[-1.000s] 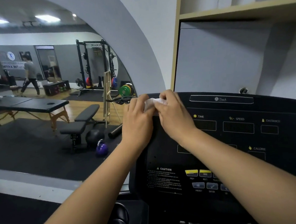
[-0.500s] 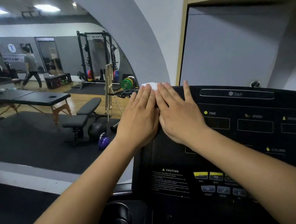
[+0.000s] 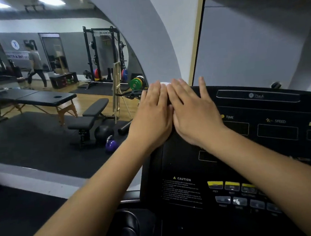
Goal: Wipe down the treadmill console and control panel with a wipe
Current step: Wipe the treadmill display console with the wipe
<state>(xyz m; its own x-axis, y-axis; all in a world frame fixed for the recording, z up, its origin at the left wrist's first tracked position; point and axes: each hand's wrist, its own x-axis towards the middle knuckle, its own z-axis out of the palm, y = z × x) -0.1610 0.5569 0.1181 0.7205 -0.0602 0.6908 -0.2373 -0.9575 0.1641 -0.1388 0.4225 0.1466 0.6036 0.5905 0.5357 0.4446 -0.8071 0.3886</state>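
Left grip and right grip, unclenched, over wipe (mostly hidden) atop console

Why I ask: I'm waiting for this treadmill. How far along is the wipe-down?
Early, it seems. Done: nothing visibly so. In hand: left hand and right hand press the wipe flat on the top left corner of the console. Left: the display windows and the buttons below.

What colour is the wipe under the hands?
White. The wipe shows best in the head view, at the console's top edge.
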